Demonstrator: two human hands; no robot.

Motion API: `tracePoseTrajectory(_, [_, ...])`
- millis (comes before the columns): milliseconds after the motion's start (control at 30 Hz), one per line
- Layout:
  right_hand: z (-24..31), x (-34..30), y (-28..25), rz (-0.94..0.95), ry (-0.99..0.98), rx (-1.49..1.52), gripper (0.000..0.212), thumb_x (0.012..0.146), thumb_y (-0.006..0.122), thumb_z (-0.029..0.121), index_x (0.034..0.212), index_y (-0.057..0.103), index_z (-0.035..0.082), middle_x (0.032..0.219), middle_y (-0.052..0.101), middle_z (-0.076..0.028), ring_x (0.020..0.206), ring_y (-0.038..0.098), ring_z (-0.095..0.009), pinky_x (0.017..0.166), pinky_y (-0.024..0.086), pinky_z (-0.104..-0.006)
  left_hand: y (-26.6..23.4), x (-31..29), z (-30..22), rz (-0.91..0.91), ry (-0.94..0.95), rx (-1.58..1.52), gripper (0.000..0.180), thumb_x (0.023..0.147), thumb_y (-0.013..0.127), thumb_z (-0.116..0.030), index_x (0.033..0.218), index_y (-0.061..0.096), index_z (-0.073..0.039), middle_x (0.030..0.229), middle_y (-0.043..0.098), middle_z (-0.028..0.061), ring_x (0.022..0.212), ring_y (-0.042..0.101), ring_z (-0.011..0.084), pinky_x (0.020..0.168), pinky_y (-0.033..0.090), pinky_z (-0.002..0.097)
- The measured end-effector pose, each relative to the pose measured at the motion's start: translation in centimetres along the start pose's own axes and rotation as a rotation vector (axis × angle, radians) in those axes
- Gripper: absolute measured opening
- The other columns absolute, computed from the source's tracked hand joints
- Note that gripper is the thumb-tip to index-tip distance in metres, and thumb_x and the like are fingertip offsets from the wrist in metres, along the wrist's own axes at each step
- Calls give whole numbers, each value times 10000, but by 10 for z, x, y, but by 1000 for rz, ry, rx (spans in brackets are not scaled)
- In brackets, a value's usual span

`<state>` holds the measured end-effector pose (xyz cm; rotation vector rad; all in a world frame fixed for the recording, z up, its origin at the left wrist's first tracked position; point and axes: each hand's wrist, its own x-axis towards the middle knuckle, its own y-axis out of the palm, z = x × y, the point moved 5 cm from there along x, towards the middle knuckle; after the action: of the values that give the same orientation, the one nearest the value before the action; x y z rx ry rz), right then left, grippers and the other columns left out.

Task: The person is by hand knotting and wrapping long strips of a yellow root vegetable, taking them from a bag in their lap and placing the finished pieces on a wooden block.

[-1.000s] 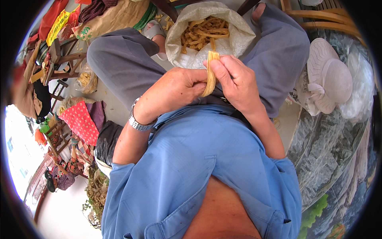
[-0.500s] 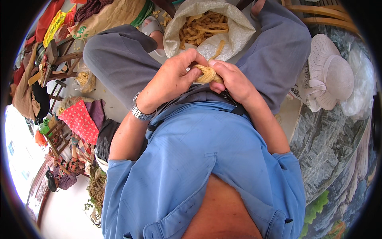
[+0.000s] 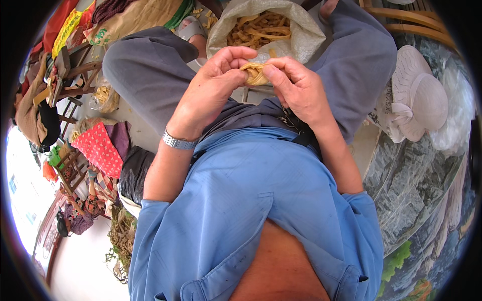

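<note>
Above my lap, a small bundle of pale yellow, flat strips [image 3: 256, 73] is wound into a knot-like coil between my two hands. My left hand [image 3: 211, 83], with a metal watch [image 3: 179, 141] at its wrist, pinches the coil's left end between thumb and bent fingers. On its other end, the thumb and fingers of my right hand [image 3: 300, 86] are closed. Just beyond stands an open white woven sack [image 3: 221, 36] holding many similar yellow-brown strips [image 3: 258, 30]. A short strip end shows above the right fingertips.
Both my knees flank the sack. To the right, a white brimmed hat [image 3: 427, 98] rests by clear plastic sheeting [image 3: 401, 185]. Wooden stools [image 3: 75, 75], a plastic bag of yellow strips [image 3: 104, 98] and a red patterned cloth [image 3: 100, 149] lie to the left. Another person's hand [image 3: 92, 175] shows farther left.
Both hands have lifted away from my waist toward the sack with the coil. The left fingers have loosened and straightened somewhat, showing more of the coil's twisted strands.
</note>
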<state>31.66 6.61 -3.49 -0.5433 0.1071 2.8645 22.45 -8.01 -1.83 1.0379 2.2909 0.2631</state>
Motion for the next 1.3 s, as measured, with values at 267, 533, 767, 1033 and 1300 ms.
tracePoseTrajectory(267, [-24,-2,10,221,230,646,262,1047,558,306,1071,582,46,734,532,19,600,479,-54,521,371,-202,-4,-1,18,-269,10,484,225,973,634,-124,1114,525,14,883,616,13,773,565,66,700,479,221])
tracePoseTrajectory(533, [-13,-2,18,145,34,377,302,1065,512,331,1122,536,35,802,621,-19,662,550,-67,585,424,-219,16,-8,6,-227,35,312,203,1036,574,-186,1081,625,5,806,617,-10,724,541,52,643,449,208])
tracePoseTrajectory(767, [4,-11,13,175,143,132,315,1026,589,357,1000,559,45,687,510,27,618,442,-41,552,373,-230,-15,-7,-1,-395,105,100,168,1029,591,-195,1028,647,-36,764,593,-22,647,478,40,584,398,181])
tracePoseTrajectory(1033, [0,-37,-21,31,124,287,257,1052,554,292,975,595,51,656,465,50,555,398,-21,489,327,-206,-70,-33,-53,-373,173,297,230,1029,600,-242,1054,641,-17,796,575,-14,658,468,43,623,415,203])
tracePoseTrajectory(1300, [15,-28,13,225,138,486,271,1040,579,321,997,604,55,685,487,47,620,439,-50,569,406,-230,26,-21,-19,-208,47,351,342,1064,519,-356,897,573,-62,694,498,-29,613,410,44,549,332,209])
